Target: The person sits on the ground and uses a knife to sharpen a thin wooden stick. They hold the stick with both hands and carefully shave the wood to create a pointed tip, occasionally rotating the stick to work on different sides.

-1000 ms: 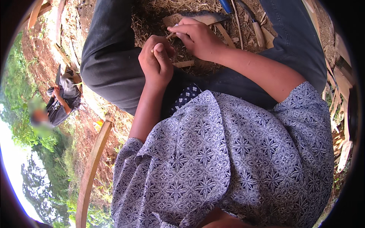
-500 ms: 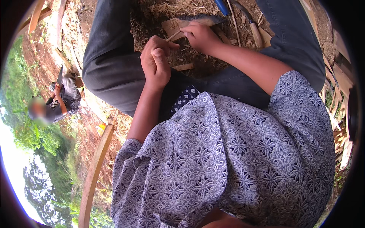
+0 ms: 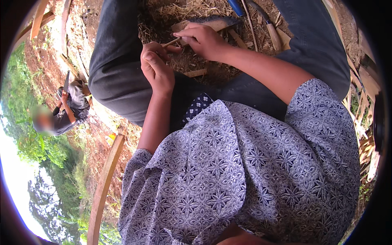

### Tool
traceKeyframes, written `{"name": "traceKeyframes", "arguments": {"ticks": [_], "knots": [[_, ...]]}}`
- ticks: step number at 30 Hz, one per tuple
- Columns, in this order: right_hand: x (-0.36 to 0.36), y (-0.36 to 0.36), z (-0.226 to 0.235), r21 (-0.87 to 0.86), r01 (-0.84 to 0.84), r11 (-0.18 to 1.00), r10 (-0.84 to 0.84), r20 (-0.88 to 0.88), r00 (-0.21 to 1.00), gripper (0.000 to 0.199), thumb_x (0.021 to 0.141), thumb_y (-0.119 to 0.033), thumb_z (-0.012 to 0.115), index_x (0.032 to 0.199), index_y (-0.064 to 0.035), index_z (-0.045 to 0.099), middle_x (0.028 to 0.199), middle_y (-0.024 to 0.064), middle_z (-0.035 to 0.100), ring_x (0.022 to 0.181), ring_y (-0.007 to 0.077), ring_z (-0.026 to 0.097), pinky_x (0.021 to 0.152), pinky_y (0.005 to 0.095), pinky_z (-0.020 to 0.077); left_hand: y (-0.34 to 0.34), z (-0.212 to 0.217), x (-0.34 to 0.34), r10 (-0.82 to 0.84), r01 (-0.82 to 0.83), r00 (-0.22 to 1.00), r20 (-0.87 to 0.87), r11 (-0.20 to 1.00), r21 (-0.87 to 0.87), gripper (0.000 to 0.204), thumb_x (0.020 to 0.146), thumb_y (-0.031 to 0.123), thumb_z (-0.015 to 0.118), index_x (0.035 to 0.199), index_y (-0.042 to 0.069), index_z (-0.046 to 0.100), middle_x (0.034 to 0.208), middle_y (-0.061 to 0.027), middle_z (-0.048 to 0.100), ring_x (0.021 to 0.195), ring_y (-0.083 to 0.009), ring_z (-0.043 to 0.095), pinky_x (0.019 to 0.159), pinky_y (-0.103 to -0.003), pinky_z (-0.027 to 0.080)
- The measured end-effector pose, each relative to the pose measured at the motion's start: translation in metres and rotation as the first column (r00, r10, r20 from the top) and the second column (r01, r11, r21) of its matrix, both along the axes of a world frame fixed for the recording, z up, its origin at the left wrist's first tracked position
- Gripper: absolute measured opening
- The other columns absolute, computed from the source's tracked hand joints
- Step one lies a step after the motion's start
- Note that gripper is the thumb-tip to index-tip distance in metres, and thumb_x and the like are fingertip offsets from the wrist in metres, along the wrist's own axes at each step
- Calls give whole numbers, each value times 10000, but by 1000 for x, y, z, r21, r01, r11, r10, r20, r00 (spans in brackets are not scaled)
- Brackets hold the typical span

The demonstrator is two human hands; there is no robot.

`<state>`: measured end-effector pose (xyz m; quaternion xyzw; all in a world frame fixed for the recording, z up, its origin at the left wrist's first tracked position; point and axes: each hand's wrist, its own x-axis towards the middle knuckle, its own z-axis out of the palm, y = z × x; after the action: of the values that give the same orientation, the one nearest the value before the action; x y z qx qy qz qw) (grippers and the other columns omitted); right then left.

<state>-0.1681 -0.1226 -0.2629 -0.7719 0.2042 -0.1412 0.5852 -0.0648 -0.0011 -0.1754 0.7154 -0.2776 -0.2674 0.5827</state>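
Observation:
My left hand point(image 3: 157, 67) is closed around one end of a thin pale wooden stick point(image 3: 171, 42), held between my knees. My right hand point(image 3: 202, 38) pinches the stick's other end, fingers curled over it. Just behind the right hand lies a flat piece of wood point(image 3: 212, 23) on dry straw point(image 3: 192, 10). Both forearms reach up the picture from a blue-and-white patterned shirt point(image 3: 228, 171). What the right fingers hold besides the stick is hidden.
A blade with a wooden handle point(image 3: 270, 28) and a blue-handled tool point(image 3: 237, 7) lie on the straw at top right. Wood offcuts point(image 3: 367, 122) pile up at right. A curved wooden slat point(image 3: 104, 183) lies lower left. Another person point(image 3: 61, 110) crouches at far left holding a blade.
Both hands have shifted slightly up and apart; the stick between them now shows more clearly. The view has tilted a little.

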Motion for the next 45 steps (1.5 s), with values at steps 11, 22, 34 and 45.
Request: {"name": "traceKeyframes", "arguments": {"ticks": [11, 22, 34, 45], "knots": [[-3, -2, -30, -39, -30, 999, 23, -156, 987, 239, 945, -77, 615, 1158, -59, 722, 935, 133, 663, 892, 293, 657, 787, 363, 509, 0, 6, 1, 47, -44, 998, -48, 998, 51, 585, 1024, 627, 307, 937, 73, 471, 739, -27, 439, 712, -225, 669, 584, -256, 413], [15, 1, 37, 85, -80, 993, 81, -5, 997, 234, 942, -96, 625, 1147, -46, 726, 954, 148, 690, 920, 292, 669, 822, 381, 517, 4, -1, 1, 79, -79, 996, -45, 997, 2, 540, 1082, 501, 291, 864, 38, 464, 749, -32, 433, 682, -179, 640, 629, -265, 425], [5, -7, -3, 196, -127, 972, 165, -194, 967, 247, 944, -88, 607, 1157, -33, 720, 1001, 138, 710, 897, 261, 690, 790, 340, 529, 0, 7, -1, 59, -58, 998, -36, 998, 41, 567, 1045, 593, 299, 888, 69, 450, 743, -22, 428, 675, -160, 587, 586, -262, 393], [5, -22, -12, 159, -187, 969, 226, -284, 932, 247, 940, -107, 619, 1156, -43, 721, 980, 152, 709, 917, 276, 686, 805, 369, 525, 0, 5, -3, -46, 46, 999, 3, 999, 13, 558, 1050, 578, 293, 873, 71, 443, 744, -19, 406, 662, -155, 565, 605, -271, 442]]}}
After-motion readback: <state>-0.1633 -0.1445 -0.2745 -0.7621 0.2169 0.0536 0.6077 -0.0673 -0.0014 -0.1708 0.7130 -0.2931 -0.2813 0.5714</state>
